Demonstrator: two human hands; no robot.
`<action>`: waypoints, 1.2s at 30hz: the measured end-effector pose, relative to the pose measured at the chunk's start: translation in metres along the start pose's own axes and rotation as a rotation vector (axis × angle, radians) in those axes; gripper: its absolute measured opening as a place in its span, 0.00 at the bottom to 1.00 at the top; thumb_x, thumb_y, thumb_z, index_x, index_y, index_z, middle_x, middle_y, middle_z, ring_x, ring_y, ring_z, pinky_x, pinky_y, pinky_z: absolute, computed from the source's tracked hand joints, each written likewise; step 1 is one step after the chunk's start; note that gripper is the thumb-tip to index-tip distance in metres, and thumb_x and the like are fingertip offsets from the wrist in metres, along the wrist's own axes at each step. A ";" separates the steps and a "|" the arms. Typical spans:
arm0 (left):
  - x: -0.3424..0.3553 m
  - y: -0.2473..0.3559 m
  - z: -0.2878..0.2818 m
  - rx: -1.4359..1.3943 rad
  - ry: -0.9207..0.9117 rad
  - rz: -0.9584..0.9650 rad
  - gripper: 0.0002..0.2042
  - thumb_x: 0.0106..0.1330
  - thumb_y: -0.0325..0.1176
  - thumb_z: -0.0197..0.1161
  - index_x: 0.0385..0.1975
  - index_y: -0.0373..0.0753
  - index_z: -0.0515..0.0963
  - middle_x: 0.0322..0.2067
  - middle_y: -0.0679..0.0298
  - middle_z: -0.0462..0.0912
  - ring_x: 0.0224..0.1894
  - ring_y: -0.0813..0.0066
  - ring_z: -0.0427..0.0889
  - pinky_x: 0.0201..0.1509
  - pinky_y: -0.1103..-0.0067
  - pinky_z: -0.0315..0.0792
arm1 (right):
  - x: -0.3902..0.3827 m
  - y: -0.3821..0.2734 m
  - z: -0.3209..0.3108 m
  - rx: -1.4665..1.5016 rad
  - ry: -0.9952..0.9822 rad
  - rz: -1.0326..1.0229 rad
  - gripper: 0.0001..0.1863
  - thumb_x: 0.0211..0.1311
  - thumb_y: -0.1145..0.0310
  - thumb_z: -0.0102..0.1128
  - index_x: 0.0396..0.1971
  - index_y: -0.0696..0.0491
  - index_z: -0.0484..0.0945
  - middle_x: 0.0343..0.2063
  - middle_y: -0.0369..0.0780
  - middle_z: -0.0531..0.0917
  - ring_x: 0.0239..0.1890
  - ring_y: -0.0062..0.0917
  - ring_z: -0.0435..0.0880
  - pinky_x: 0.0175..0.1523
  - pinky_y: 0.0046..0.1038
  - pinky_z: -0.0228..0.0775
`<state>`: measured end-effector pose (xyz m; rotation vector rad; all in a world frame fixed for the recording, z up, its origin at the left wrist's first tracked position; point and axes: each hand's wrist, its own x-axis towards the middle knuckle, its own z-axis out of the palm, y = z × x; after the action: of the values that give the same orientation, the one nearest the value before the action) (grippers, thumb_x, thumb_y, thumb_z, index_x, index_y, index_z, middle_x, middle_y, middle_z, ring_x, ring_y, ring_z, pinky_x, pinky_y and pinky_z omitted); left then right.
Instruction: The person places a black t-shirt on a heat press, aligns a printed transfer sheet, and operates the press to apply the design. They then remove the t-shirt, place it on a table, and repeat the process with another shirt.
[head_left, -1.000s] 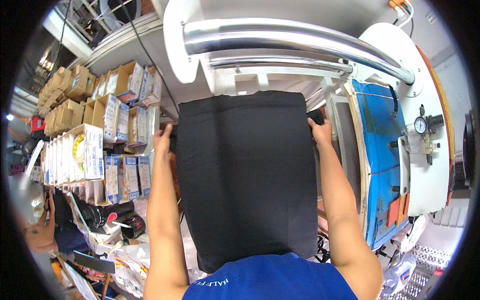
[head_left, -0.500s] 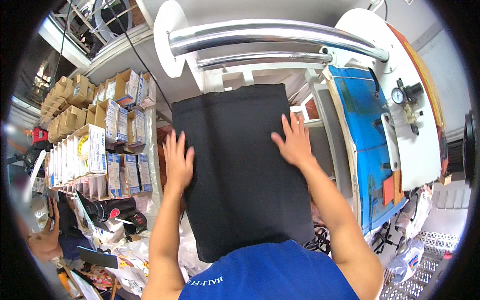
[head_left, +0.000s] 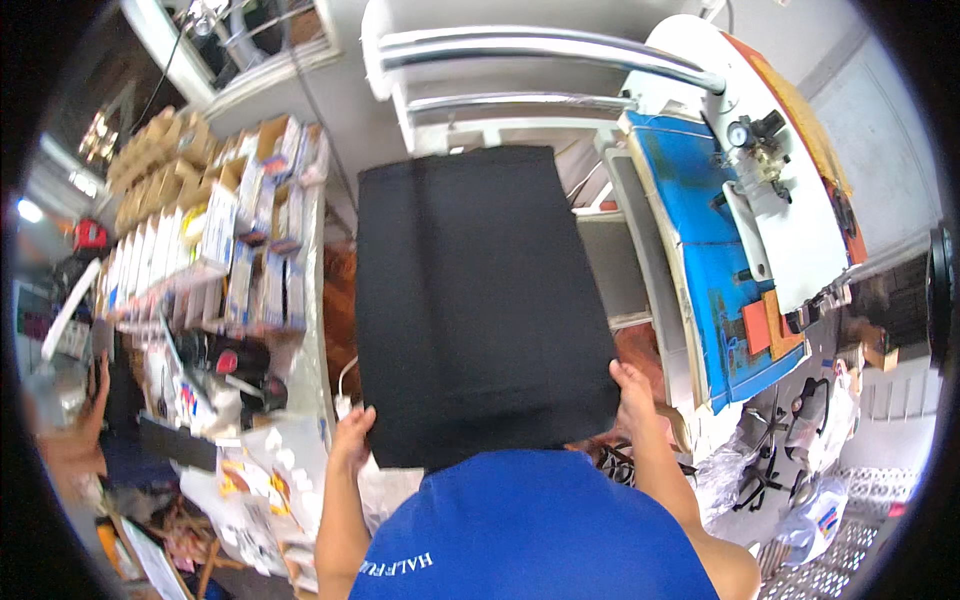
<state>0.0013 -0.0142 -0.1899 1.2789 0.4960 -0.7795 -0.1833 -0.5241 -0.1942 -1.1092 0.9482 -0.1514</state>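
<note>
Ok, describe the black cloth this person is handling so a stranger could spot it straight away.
Start at the big white machine with curved chrome bars at the top. Just below them lies the black cloth, a large flat rectangle reaching down toward the person's blue shirt. The left hand and right hand grip its near corners; nothing else nearby is plain, unprinted black.

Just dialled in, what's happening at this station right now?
A person in a blue shirt has a flat black fabric sheet spread over a white press machine. The left hand and right hand grip its near corners. Shelves of small cardboard boxes stand to the left.
</note>
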 end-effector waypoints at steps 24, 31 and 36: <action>-0.007 -0.015 -0.012 -0.252 -0.311 0.191 0.16 0.78 0.32 0.50 0.60 0.31 0.71 0.56 0.57 0.81 0.58 0.68 0.79 0.67 0.70 0.71 | -0.026 -0.002 -0.020 0.200 0.018 -0.001 0.11 0.72 0.67 0.58 0.44 0.60 0.80 0.39 0.38 0.85 0.45 0.23 0.82 0.54 0.26 0.71; 0.015 -0.072 -0.018 0.345 0.078 0.420 0.11 0.78 0.36 0.51 0.48 0.37 0.75 0.44 0.61 0.83 0.45 0.71 0.81 0.52 0.74 0.75 | -0.010 0.022 -0.011 -0.528 0.114 -0.180 0.14 0.71 0.61 0.59 0.40 0.58 0.84 0.35 0.40 0.87 0.41 0.26 0.85 0.50 0.29 0.73; -0.003 -0.043 0.017 0.763 0.595 0.740 0.13 0.69 0.33 0.60 0.47 0.33 0.76 0.47 0.50 0.80 0.46 0.57 0.80 0.54 0.68 0.72 | -0.031 -0.011 0.010 -1.101 0.373 -0.433 0.19 0.66 0.54 0.63 0.46 0.54 0.84 0.43 0.47 0.85 0.47 0.37 0.84 0.56 0.35 0.73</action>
<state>-0.0348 -0.0339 -0.2119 2.2432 0.1352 0.0950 -0.1916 -0.5054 -0.1661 -2.3658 1.1276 -0.1958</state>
